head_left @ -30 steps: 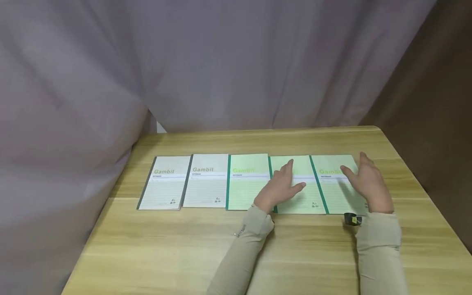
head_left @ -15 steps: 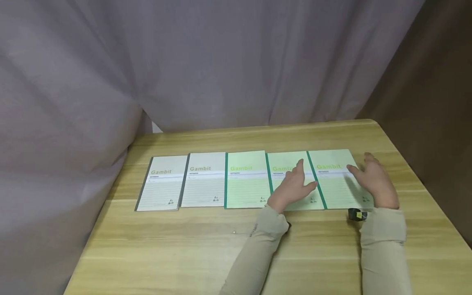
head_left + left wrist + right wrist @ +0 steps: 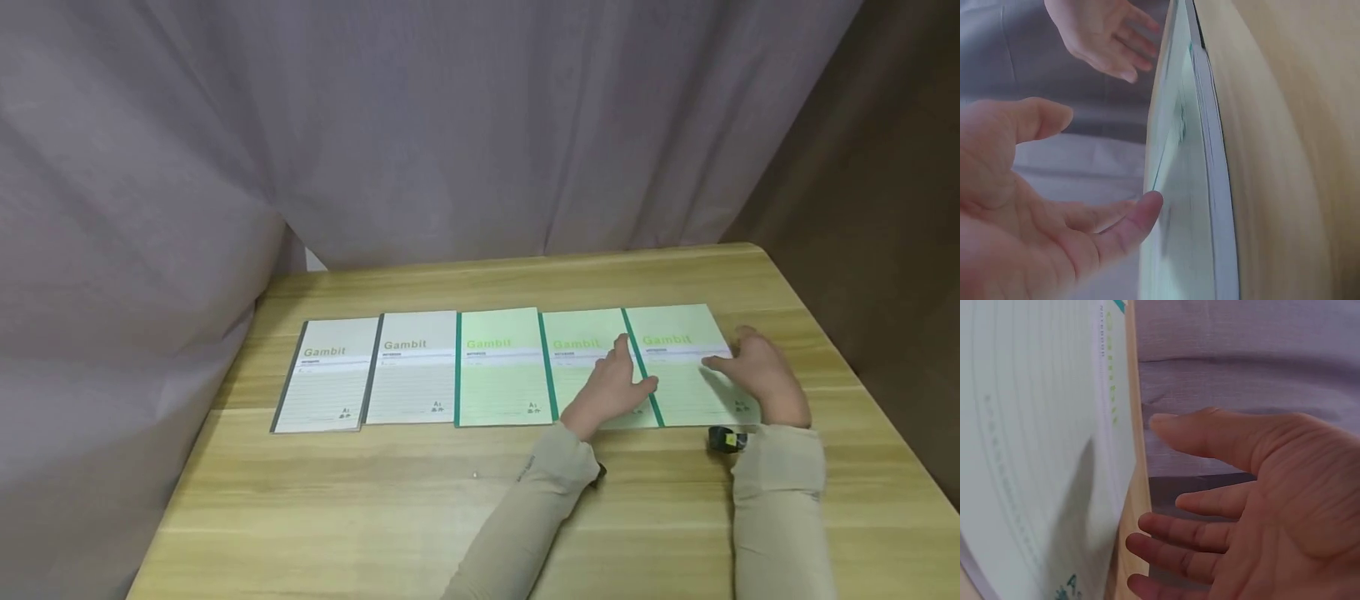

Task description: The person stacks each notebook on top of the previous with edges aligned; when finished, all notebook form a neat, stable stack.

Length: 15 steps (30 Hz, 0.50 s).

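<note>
Three pale green notebooks with dark green spines lie face up side by side: a left one (image 3: 501,392), a middle one (image 3: 573,325) and a right one (image 3: 682,383). Over the lower part of the middle one is my left hand (image 3: 606,390), fingers extended and thumb apart. In the left wrist view its lowest fingertip (image 3: 1150,206) comes close to the cover; contact cannot be told. My right hand (image 3: 765,375) is at the right edge of the right notebook, thumb over the cover, fingers spread. Neither hand holds anything.
Two white notebooks with grey spines, one at the far left (image 3: 326,383) and one beside it (image 3: 414,379), continue the row on the wooden table (image 3: 337,508). A grey curtain (image 3: 450,125) hangs behind the table. Both wrists wear small black devices, the right one (image 3: 726,439) plainly visible.
My left hand has moved right across the middle green notebook. The right hand has shifted slightly right and lower, its thumb tilting down. The view has turned a little; the notebooks keep their order.
</note>
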Tool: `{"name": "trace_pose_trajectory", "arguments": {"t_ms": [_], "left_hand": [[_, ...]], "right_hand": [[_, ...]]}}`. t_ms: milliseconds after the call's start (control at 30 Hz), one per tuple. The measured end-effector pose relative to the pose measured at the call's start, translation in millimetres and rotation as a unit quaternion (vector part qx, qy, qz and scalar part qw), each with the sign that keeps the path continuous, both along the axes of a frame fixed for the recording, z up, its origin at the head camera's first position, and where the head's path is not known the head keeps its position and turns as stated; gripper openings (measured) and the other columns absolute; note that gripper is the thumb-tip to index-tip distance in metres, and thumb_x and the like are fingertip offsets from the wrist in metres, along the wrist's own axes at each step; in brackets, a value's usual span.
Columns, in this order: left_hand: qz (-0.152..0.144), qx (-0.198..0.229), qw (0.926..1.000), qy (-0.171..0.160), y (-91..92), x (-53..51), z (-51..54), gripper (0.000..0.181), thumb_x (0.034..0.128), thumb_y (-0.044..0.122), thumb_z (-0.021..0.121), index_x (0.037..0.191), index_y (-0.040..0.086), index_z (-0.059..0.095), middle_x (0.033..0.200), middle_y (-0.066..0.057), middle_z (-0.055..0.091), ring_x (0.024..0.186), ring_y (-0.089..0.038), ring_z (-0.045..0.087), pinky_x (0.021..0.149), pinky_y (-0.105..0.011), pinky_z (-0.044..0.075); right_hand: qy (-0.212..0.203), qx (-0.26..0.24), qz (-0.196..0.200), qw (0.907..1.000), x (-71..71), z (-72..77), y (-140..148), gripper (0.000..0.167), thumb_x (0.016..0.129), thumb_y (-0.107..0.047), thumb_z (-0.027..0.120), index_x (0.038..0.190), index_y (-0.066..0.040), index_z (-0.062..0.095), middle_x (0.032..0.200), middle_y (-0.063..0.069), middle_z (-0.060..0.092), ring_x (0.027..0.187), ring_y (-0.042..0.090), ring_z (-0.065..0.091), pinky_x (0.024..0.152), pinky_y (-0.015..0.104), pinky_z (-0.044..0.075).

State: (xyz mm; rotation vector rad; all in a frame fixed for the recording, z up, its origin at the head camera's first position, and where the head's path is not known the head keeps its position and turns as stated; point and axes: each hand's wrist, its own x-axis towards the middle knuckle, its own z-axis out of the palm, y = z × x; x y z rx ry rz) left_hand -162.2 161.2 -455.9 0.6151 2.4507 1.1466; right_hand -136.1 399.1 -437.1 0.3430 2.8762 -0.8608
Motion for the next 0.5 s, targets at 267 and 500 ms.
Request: {"name": "trace_pose_trajectory", "arguments": {"t_ms": [267, 500], "left_hand": [[0.010, 0.063, 0.9958, -0.065, 10.7, 5.4, -4.8, 0.081, 0.0978, 0.025, 0.061, 0.160, 0.001, 0.015, 0.051, 0.003, 0.043, 0.038, -0.008, 0.029, 0.036, -0.023, 0.026], [0.009, 0.048, 0.9973, -0.054, 15.1, 6.7, -3.8, 0.080, 0.0966, 0.027, 0.062, 0.159, 0.001, 0.020, 0.052, 0.003, 0.042, 0.038, -0.009, 0.028, 0.036, -0.024, 0.027]], "right_hand": [[-0.037, -0.019, -0.006, 0.9991, -1.5, -5.1, 3, 0.086, 0.094, -0.026, 0.064, 0.145, 0.025, 0.017, 0.137, 0.051, 0.032, 0.118, 0.059, 0.041, 0.097, 0.068, 0.035], [-0.040, -0.017, -0.012, 0.9990, -1.9, -5.0, 6, 0.083, 0.093, -0.021, 0.064, 0.143, 0.028, 0.018, 0.137, 0.052, 0.030, 0.119, 0.060, 0.039, 0.098, 0.069, 0.035]]}}
